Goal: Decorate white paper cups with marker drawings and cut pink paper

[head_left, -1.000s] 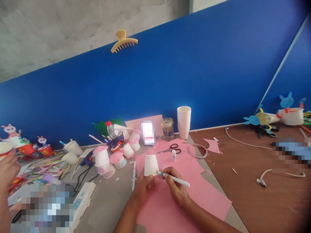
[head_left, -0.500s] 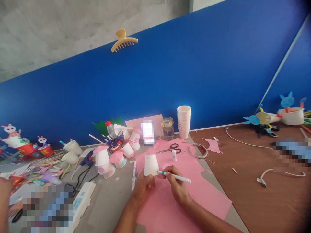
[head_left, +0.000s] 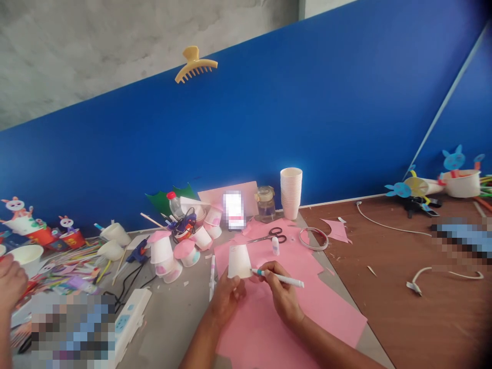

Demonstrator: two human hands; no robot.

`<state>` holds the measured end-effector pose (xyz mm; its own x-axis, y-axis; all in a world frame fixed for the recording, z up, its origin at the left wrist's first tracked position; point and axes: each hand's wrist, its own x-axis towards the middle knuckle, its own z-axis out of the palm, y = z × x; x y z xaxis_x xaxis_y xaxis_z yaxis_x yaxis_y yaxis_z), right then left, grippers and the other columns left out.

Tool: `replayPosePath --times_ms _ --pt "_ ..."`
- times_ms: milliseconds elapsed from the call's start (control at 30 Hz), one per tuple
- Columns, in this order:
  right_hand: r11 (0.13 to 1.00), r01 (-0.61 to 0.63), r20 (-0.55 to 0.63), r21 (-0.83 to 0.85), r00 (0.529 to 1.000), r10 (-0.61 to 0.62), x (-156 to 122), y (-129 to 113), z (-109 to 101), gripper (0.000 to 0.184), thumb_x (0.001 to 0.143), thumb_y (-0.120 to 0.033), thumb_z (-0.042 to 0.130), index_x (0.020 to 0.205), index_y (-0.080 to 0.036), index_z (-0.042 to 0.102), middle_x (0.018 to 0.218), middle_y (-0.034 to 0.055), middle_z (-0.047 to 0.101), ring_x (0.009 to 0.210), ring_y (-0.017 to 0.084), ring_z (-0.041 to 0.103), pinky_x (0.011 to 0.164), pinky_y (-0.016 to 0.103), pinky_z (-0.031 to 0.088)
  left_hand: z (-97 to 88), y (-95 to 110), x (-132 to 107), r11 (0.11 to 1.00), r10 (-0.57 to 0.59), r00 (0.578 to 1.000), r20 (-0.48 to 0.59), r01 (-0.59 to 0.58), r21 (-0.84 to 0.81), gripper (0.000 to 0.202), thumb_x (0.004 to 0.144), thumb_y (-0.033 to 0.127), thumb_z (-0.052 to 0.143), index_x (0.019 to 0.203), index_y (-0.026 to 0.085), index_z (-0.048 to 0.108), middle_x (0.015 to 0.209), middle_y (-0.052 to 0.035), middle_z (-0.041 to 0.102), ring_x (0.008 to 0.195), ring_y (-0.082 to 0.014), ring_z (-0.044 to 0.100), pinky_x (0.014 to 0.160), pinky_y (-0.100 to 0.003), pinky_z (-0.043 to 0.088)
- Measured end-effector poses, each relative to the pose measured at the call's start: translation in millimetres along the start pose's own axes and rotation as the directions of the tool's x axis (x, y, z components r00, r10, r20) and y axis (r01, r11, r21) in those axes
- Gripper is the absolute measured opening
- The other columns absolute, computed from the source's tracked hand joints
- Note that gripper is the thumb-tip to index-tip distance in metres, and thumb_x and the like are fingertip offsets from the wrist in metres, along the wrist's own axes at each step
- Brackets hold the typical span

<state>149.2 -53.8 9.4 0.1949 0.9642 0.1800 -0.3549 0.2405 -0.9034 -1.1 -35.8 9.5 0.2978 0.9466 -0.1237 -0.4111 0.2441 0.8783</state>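
As my left fingers (head_left: 235,293) clasp a paper cup (head_left: 239,261) at lower center, my right fingers (head_left: 271,271) pinch a marker (head_left: 284,278) whose slip could streak it.

Grey counter (head_left: 169,328): carrying a large pink paper sheet (head_left: 334,318), steel scissors with black handles (head_left: 269,237), a white power strip (head_left: 128,320).
Brown wooden counter (head_left: 384,307): carrying a thin white cable (head_left: 392,228), small scattered paper scraps (head_left: 371,270).

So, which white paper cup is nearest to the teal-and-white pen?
The cup in the left hand, right beside the pen tip; the tall stack and other cups stand farther back.
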Motion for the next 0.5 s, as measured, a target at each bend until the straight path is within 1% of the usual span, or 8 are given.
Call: replayPosePath --times_ms 100,167,300,367,433,500 --pt "0.999 -0.003 -0.043 0.033 0.999 0.004 0.5 2.6 0.6 0.027 0.083 -0.045 0.056 0.075 -0.020 0.057 0.067 0.0012 0.057 0.069 0.019 0.058 0.066 0.032 0.049 -0.8 -1.8 0.6 1.000 -0.004 1.000 0.009 0.004 -0.018 0.032 0.070 0.037 0.075 0.087 0.016 0.057 0.052 0.0083 0.038 0.046 -0.0049 0.026 0.050 -0.022 0.027" --pt "1.000 0.021 -0.052 0.007 0.998 -0.021 0.2 3.3 0.9 0.028 0.085 -0.047 0.055 0.077 -0.020 0.057 0.068 0.0014 0.057 0.070 0.018 0.057 0.066 0.032 0.049 -1.0 -2.6 0.7 1.000 -0.009 1.000 0.008 0.009 -0.014 0.033 0.070 0.038 0.075 0.088 0.016 0.057 0.051 0.0084 0.038 0.046 -0.0051 0.025 0.050 -0.022 0.026" --pt "0.998 0.040 -0.030 -0.044 0.999 -0.042 -1.8 5.1 1.5 0.031 0.090 -0.049 0.048 0.083 -0.020 0.057 0.068 0.0012 0.057 0.069 0.018 0.057 0.069 0.034 0.051 -1.4 -2.6 0.6 0.999 -0.023 1.000 -0.017 0.022 -0.044 0.032 0.070 0.041 0.074 0.079 0.017 0.055 0.048 0.0093 0.033 0.045 -0.0053 0.024 0.049 -0.022 0.025" --pt "0.995 0.057 -0.024 -0.079 0.998 -0.059 -3.2 7.2 1.2 0.031 0.092 -0.048 0.045 0.090 -0.020 0.057 0.070 0.0017 0.059 0.070 0.018 0.059 0.070 0.035 0.052 -1.5 -2.1 0.8 0.996 -0.023 0.999 -0.035 0.020 -0.084 0.032 0.070 0.039 0.075 0.074 0.017 0.052 0.049 0.0093 0.034 0.045 -0.0051 0.025 0.049 -0.022 0.025" --pt "0.982 0.126 -0.010 -0.142 0.992 -0.128 -4.5 9.5 0.6 0.030 0.093 -0.045 0.044 0.101 -0.020 0.057 0.077 0.0038 0.062 0.076 0.019 0.061 0.072 0.035 0.053 -1.7 -1.7 1.2 0.991 -0.028 0.998 -0.055 0.021 -0.128 0.033 0.068 0.037 0.077 0.070 0.017 0.050 0.050 0.0092 0.035 0.045 -0.0047 0.026 0.049 -0.022 0.026" --pt "0.948 0.232 0.041 -0.217 0.973 -0.228 -5.8 11.3 -0.3 0.030 0.093 -0.042 0.045 0.113 -0.021 0.055 0.089 0.0067 0.065 0.085 0.021 0.063 0.076 0.035 0.053 -2.3 -1.5 1.7 0.985 -0.037 0.997 -0.065 0.026 -0.171 0.034 0.066 0.035 0.077 0.067 0.017 0.048 0.050 0.0090 0.037 0.044 -0.0045 0.026 0.049 -0.022 0.026"
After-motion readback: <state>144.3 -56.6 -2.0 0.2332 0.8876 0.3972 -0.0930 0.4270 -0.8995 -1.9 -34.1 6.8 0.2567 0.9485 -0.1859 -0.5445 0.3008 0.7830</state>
